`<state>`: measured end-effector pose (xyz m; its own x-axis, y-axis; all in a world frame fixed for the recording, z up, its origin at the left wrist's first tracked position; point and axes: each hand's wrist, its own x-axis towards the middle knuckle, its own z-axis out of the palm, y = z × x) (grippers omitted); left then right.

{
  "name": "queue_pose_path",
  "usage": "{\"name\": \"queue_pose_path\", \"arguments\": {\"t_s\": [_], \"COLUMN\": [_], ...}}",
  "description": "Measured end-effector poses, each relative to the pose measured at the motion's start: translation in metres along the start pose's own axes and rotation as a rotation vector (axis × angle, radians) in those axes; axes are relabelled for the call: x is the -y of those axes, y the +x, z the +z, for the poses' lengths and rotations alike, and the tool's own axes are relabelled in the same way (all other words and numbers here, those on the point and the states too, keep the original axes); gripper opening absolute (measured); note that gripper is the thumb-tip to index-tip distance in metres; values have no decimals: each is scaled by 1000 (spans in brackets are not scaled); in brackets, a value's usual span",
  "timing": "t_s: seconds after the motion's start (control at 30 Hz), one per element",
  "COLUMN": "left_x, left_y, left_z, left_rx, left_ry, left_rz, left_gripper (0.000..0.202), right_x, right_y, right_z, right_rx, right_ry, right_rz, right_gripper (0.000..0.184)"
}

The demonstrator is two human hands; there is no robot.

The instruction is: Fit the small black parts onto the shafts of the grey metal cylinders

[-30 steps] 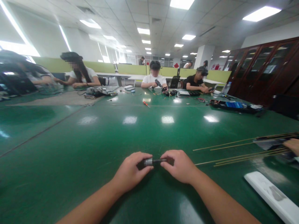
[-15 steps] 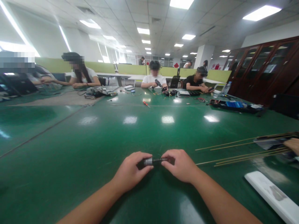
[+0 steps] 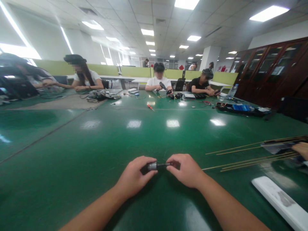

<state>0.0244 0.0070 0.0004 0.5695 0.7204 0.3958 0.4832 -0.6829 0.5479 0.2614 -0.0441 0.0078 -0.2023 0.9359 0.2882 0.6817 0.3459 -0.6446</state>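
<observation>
A short cylindrical piece, silver-grey with a narrower dark shaft (image 3: pixel 161 165), lies level between my hands, low over the green table. The thumb and fingers of my left hand (image 3: pixel 134 175) are wrapped round its thick grey end, part of which is hidden in the palm. On the other side, my right hand (image 3: pixel 184 170) pinches the tip of the thin shaft between thumb and forefinger. The exact kind of piece is too small to make out.
Several thin golden rods (image 3: pixel 260 158) lie at the right, near another person's hand (image 3: pixel 300 149). A long white case (image 3: pixel 274 195) rests at lower right. Farther off are a red screwdriver (image 3: pixel 150 107) and a black tool tray (image 3: pixel 240 109). Co-workers sit across the table.
My hands and the cylindrical piece look almost unmoved. The tip of the uppermost golden rod has shifted slightly to the right.
</observation>
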Motion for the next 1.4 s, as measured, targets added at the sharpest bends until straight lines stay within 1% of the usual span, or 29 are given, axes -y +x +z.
{"name": "queue_pose_path", "arguments": {"t_s": [0.23,0.97,1.4], "left_x": [-2,-1,2], "left_y": [0,1,0], "left_z": [0,-2,-2], "left_rx": [-15,-36,-31], "left_ry": [-9,-15,-31], "left_rz": [18,11,-15], "left_gripper": [25,25,26], "right_x": [-1,-3,-1], "right_y": [0,1,0], "right_z": [-1,-3,-7], "right_rx": [2,-23,-28], "right_ry": [-6,-13,-32], "right_rz": [6,3,6], "right_gripper": [10,10,9]}}
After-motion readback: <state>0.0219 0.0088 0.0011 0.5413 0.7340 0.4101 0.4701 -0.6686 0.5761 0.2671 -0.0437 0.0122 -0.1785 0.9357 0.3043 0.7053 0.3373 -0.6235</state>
